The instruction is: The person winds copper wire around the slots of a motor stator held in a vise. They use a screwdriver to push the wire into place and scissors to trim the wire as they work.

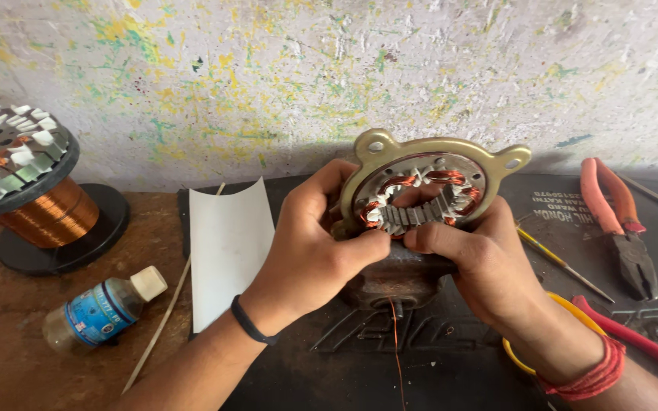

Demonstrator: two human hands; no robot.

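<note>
Holding a round motor part up with both hands, the person keeps it tilted so its open face looks back at them. It sits over a dark mat on the counter, not lying flat on it. The left hand wraps the left rim, and its fingers are pressed together, pinching the lower edge of the ring. The right hand grips from the other side, and its fingers pinch the same edge, almost touching the left ones. Copper coils sit in the slots inside the ring, and one thin copper wire hangs down from it. To do this well, I think the grip should stay firm but soft, so the thin wire does not bend or snap. Keeping the ring steady helps too. Red pliers lie to the right, a white card and a small bottle lie to the left, and a wire spool stands far left.
</note>
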